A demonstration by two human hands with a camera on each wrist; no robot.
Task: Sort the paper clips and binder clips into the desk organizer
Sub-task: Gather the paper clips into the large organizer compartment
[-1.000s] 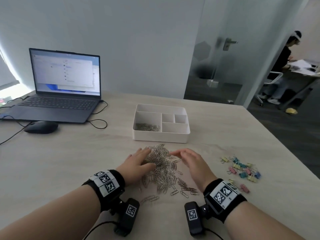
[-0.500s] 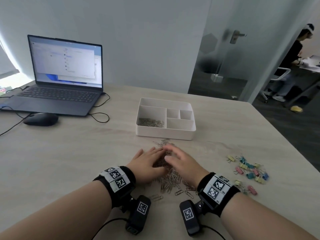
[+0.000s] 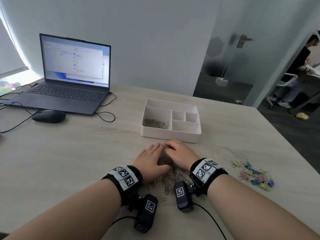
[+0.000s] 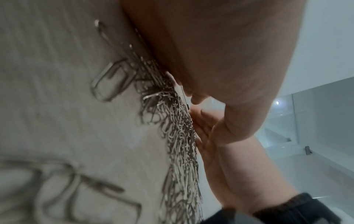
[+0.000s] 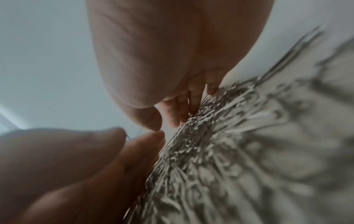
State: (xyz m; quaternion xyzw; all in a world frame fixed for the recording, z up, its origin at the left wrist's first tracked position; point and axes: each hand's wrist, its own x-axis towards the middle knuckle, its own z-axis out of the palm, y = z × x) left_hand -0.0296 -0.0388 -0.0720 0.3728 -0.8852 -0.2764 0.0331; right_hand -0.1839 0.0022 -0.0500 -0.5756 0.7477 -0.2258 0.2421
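Observation:
A heap of silver paper clips (image 3: 166, 160) lies on the table just in front of the white desk organizer (image 3: 170, 136). My left hand (image 3: 150, 158) presses against the heap's left side with straight fingers. From the other side my right hand (image 3: 180, 153) pushes in, its fingers arched over the top. The wrist views show the heap (image 4: 182, 144) (image 5: 220, 136) squeezed between both palms. More paper clips (image 3: 156, 123) sit in the organizer's big left compartment. Colourful binder clips (image 3: 254, 174) are scattered to the right, untouched.
An open laptop (image 3: 74, 75), a black mouse (image 3: 49, 116) and cables (image 3: 105, 116) occupy the far left. Loose paper clips (image 3: 161, 199) trail back toward my wrists. The table's right edge runs close behind the binder clips. A person (image 3: 301, 66) stands beyond the glass door.
Both hands have closed in from the sides and swept the spread clips into a tighter heap, shifting it forward toward the organizer.

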